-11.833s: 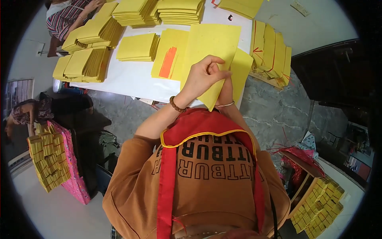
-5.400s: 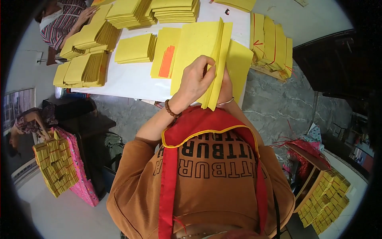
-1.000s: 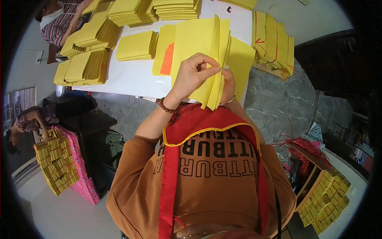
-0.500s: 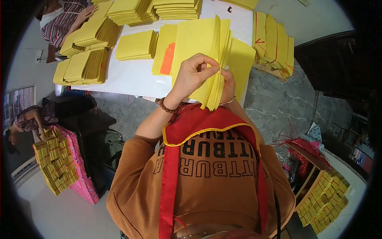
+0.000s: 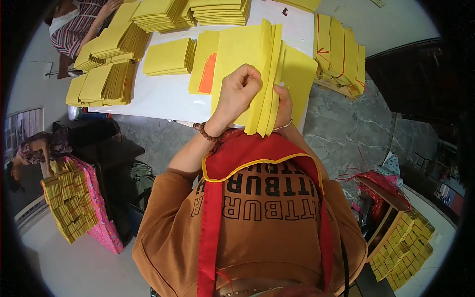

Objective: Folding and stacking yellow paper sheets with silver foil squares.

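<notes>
Left hand has its grip clamped on the folded yellow paper sheets, fingers curled over the near face while the pleated edges stand up in a fan. Right hand sits just behind those sheets, mostly hidden by them; only the fingers and a thin bracelet show, pressed against the back, so its grip looks closed on the same bundle. The bundle hangs above the near edge of the white table, in front of the person's chest.

Just beyond the bundle, flat on the table, lies a yellow sheet with an orange rectangle on it. Left of that, a small neat yellow stack. Farther left, fanned yellow piles crowd the table's left end, and taller stacks line its far edge. Right of the bundle, tied yellow bundles with red string stand in a row at the table's right end. Another person's hand rests at the far left corner.
</notes>
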Demonstrator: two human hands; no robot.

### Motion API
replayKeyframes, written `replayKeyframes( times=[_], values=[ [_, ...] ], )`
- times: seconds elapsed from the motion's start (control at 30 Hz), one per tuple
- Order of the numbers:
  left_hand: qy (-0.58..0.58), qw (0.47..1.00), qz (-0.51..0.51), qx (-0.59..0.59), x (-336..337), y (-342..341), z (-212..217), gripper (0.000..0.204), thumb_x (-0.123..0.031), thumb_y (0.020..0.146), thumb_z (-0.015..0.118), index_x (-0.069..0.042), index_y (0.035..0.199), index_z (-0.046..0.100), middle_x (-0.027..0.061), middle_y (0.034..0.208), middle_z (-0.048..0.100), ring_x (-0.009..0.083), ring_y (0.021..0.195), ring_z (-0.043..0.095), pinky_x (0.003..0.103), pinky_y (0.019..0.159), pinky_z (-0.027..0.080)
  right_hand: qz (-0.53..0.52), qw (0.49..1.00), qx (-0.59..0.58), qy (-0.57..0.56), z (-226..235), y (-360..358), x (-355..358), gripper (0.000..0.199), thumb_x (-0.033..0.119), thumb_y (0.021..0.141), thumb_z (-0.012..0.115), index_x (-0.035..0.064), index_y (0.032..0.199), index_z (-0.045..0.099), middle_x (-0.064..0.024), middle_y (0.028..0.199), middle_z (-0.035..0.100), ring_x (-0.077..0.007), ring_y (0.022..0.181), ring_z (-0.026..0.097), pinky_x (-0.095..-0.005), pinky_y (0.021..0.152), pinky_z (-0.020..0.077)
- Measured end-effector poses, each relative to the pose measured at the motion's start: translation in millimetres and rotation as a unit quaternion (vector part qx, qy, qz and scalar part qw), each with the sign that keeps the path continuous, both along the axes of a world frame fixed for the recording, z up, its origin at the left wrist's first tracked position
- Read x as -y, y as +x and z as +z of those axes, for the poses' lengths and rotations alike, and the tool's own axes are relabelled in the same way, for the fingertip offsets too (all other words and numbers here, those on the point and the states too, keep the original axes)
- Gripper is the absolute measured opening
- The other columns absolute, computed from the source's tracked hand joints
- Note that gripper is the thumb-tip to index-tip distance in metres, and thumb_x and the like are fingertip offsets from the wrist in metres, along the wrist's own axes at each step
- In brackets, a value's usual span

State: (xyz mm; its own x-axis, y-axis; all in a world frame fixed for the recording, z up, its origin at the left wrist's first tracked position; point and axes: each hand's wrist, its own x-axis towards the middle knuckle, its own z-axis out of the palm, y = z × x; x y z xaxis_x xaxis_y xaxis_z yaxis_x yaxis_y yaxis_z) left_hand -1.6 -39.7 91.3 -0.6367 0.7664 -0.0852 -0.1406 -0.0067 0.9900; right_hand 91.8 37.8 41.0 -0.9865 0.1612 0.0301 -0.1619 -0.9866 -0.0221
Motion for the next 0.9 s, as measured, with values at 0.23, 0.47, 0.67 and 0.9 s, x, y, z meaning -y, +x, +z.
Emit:
replayKeyframes(
  times=[0.23, 0.47, 0.67, 0.9],
  values=[
    [0.008, 0.988, 0.031, -0.151, 0, 6, 2, 0.006, -0.003, 0.074, 0.049, -0.002, 0.08, 0.052, -0.0008, 0.055, 0.041, 0.0041, 0.051, 0.037, 0.019, 0.046, 0.033, -0.022, 0.999, 0.044, 0.011, 6, -1, 3, 0.04, 0.028, 0.08, 0.04, 0.0002, 0.109, 0.046, -0.0114, 0.104, 0.053, -0.0211, 0.094, 0.052, -0.0327, 0.083, 0.0411],
    [-0.005, 0.977, 0.013, -0.215, 1, 4, 6, 0.009, -0.005, 0.072, 0.056, -0.002, 0.079, 0.06, 0.005, 0.066, 0.051, 0.0097, 0.05, 0.043, 0.021, 0.047, 0.036, -0.026, 0.994, 0.096, 0.054, 1, -1, 6, 0.037, 0.029, 0.08, 0.042, 0.0026, 0.106, 0.048, -0.009, 0.097, 0.056, -0.0191, 0.086, 0.055, -0.0318, 0.078, 0.0443],
    [-0.027, 0.968, 0.01, -0.251, 1, 7, 16, 0.01, -0.006, 0.07, 0.06, -0.001, 0.078, 0.06, 0.004, 0.064, 0.05, 0.0083, 0.05, 0.041, 0.021, 0.046, 0.035, -0.055, 0.988, 0.116, 0.086, -9, -1, 6, 0.036, 0.029, 0.08, 0.043, 0.0042, 0.106, 0.048, -0.0081, 0.097, 0.055, -0.0183, 0.088, 0.054, -0.0318, 0.078, 0.0441],
    [-0.005, 1.0, 0.011, -0.015, 7, -1, -6, 0.007, -0.006, 0.073, 0.057, -0.002, 0.079, 0.054, -0.0026, 0.061, 0.044, 0.0022, 0.051, 0.036, 0.018, 0.044, 0.03, -0.078, 0.986, 0.134, 0.067, 22, -6, 9, 0.034, 0.031, 0.086, 0.039, 0.0067, 0.108, 0.048, -0.0053, 0.097, 0.055, -0.0164, 0.089, 0.054, -0.0299, 0.075, 0.045]
  ],
)
